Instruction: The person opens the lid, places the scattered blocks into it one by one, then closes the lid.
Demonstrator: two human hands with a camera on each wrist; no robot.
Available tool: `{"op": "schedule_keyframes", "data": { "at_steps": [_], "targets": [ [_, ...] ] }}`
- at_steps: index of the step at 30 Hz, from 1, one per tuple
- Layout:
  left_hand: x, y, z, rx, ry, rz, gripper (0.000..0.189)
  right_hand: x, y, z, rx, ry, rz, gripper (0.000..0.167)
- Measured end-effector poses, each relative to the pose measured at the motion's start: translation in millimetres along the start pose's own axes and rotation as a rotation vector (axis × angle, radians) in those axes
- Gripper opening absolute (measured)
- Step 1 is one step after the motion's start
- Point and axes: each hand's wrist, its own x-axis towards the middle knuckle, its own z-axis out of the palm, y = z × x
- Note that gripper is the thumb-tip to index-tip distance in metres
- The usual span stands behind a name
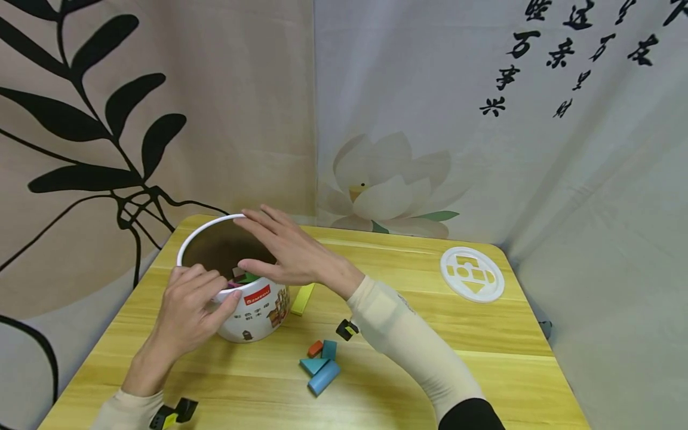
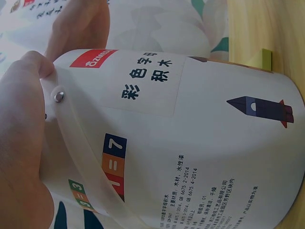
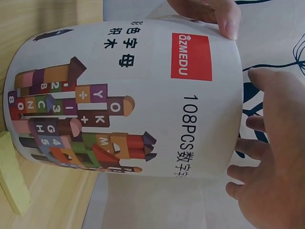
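A white bucket [image 1: 242, 325] printed with pictures of letter and number blocks stands upright at the left of the table. My left hand [image 1: 188, 307] grips its near rim, thumb outside and fingers over the edge. Several coloured pieces, one of them a green block [image 1: 249, 278], show inside, partly hidden by the hands. Over the right part of the mouth, my right hand [image 1: 287, 251] is spread with its fingers extended. In the right wrist view those fingers [image 3: 252, 149] reach right up to the rim, holding nothing.
A yellow block [image 1: 303, 298] lies beside the bucket. Nearer the front are a blue cylinder [image 1: 324, 378], a teal triangle [image 1: 312, 365], a teal block [image 1: 329, 350] and an orange-red block [image 1: 315, 349]. A white disc with shaped cutouts [image 1: 455, 288] lies at the back right. Printed curtains [image 1: 408, 71] hang behind the table.
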Motion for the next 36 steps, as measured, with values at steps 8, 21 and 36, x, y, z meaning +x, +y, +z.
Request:
{"op": "schedule_keyframes", "data": {
  "at_steps": [8, 21, 36],
  "targets": [
    [0.0, -1.2, 2.6, -0.016, 0.053, 0.01, 0.059, -17.2, 6.0, 0.1, 0.099, -0.006, 0.019, 0.082],
    [-1.2, -0.9, 2.3, -0.018, 0.041, -0.013, 0.058, -83.4, 25.5, -2.8, 0.173, 0.114, 0.029, 0.079],
    [-1.1, -0.6, 0.9, -0.02, 0.012, -0.02, 0.051, -149.3, 34.2, 27.6, 0.098, 0.027, -0.001, 0.081]
  ]
}}
